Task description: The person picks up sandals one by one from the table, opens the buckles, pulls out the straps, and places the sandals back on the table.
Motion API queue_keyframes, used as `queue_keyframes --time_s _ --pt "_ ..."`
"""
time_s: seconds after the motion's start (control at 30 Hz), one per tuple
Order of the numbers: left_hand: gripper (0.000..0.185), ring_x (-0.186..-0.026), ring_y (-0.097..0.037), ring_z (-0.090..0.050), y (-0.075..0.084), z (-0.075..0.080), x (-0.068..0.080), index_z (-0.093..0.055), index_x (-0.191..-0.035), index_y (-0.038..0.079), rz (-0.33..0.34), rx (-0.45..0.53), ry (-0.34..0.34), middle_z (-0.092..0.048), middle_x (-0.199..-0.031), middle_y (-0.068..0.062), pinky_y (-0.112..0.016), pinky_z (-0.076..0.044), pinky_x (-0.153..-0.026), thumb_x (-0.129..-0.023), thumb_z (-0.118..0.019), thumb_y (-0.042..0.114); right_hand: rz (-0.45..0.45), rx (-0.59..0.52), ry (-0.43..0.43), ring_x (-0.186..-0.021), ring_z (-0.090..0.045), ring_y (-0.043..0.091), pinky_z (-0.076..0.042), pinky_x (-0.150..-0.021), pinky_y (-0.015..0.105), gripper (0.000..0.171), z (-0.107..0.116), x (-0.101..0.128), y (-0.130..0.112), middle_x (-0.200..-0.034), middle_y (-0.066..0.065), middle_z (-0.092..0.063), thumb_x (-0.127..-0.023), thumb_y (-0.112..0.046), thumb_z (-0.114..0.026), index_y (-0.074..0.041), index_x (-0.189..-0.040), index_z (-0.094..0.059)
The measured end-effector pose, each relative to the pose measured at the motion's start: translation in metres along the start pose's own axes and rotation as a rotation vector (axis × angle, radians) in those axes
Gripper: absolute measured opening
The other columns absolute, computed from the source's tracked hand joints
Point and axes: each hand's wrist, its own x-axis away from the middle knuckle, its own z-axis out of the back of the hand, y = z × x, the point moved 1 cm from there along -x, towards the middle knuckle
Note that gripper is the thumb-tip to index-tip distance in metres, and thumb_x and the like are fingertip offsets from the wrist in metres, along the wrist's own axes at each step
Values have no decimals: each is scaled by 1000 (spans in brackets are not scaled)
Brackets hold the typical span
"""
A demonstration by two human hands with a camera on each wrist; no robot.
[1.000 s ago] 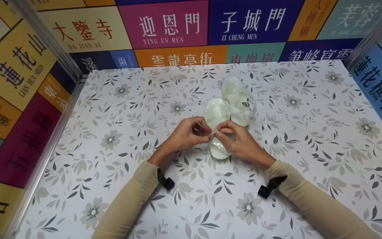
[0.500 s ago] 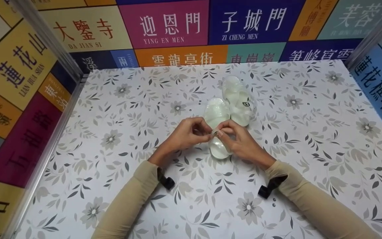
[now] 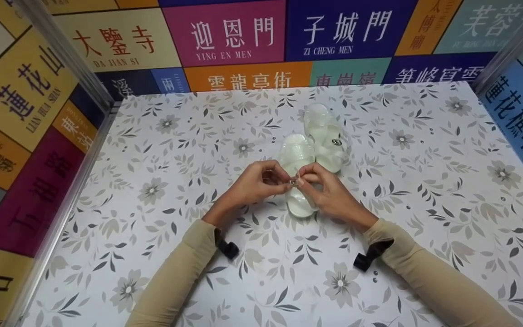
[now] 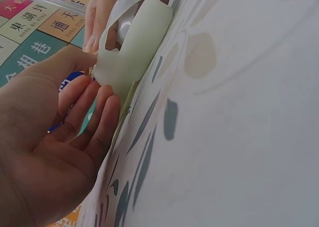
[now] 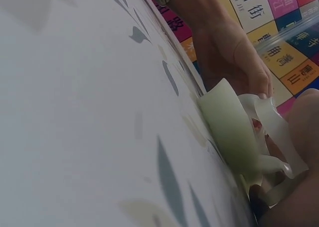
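Pinching the strap (image 3: 292, 182) of the near clear sandal (image 3: 296, 154), the left hand (image 3: 254, 184) and right hand (image 3: 329, 193) meet with curled fingers on the flowered surface (image 3: 152, 181).

Head cam sat high, looked fwd and down over the whole floral table (image 3: 152, 190), w/ both forearms coming in from the bottom edge and the colored sign walls at back and sides. Both sandals fit in frame, mid-distance.

Left wrist cam was v. close, low at table level, rolled sideways so the tabletop (image 4: 239, 112) filled the right half; it faced along the left hand (image 4: 55, 152) toward the near sandal (image 4: 132, 48).

Right wrist cam was equally near and tilted, tabletop (image 5: 75, 112) on its left, facing the same sandal (image 5: 232, 125) from the opposite side.

All three views shared that sandal's heel end and both hands' fingertips.
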Motion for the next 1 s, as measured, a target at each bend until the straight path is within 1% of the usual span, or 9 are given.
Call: queue_keyframes --time_s 0.27,0.43,0.53,0.6,0.67,0.77,0.87,0.93,1.0 --pt "21 -93 -17 -74 0 4 1 -74 -115 5 6 10 -41 -76 -110 -9 -27 -62 -81 -96 -82 11 -75 -22 -17 -124 -73 22 -56 -107 30 22 3 -1 -3 -123 5 -80 -109 -23 -67 -11 -128 -67" --pt "22 -97 -17 -73 1 5 2 -75 -118 10 -24 -1 -72 -75 -117 -5 -27 -61 -85 -99 -82 18 -52 29 13 -125 -71 20 -49 -115 42 19 3 -1 -4 -124 1 -79 -106 -21 -70 -15 -124 -70" --pt "23 -96 -17 -73 2 5 2 -76 -119 13 -40 -3 -76 -76 -117 -3 -27 -60 -83 -99 -82 22 -41 84 39 -122 -70 18 -46 -113 45 18 3 -1 -4 -121 -3 -78 -105 -28 -74 -20 -121 -72" --pt "25 -96 -18 -73 3 5 3 -77 -120 14 -48 -9 -69 -76 -116 -3 -28 -60 -82 -98 -83 23 -42 125 51 -118 -70 18 -49 -107 46 20 4 -1 -5 -122 -6 -78 -104 -35 -75 -25 -121 -75" --pt "24 -96 -17 -73 3 5 3 -78 -120 15 -56 -17 -60 -77 -114 -3 -28 -60 -82 -98 -83 24 -34 169 57 -119 -69 16 -50 -106 46 22 4 -1 -5 -126 -9 -77 -103 -40 -75 -28 -122 -78" --pt "25 -97 -17 -73 3 4 3 -79 -120 14 -70 -35 -46 -77 -112 -3 -29 -61 -84 -97 -85 23 -21 203 54 -126 -67 17 -51 -111 48 22 5 0 -6 -134 -11 -74 -104 -42 -73 -30 -120 -81" --pt "25 -97 -17 -72 5 3 2 -80 -118 15 -101 -63 -22 -77 -112 -3 -30 -62 -84 -95 -87 22 -19 212 54 -134 -63 16 -44 -119 48 21 5 0 -6 -137 -11 -73 -104 -42 -72 -27 -115 -83" --pt "25 -96 -17 -71 7 2 2 -81 -116 16 -129 -96 -1 -76 -111 -2 -31 -63 -84 -94 -88 23 -26 200 55 -129 -64 17 -46 -115 48 21 6 0 -6 -135 -10 -74 -104 -41 -74 -26 -114 -82" --pt "24 -95 -17 -69 9 1 1 -82 -114 18 -161 -135 18 -76 -110 -3 -33 -63 -83 -93 -89 25 -35 189 62 -119 -67 19 -52 -105 44 21 6 1 -6 -129 -8 -76 -103 -41 -75 -25 -114 -81"
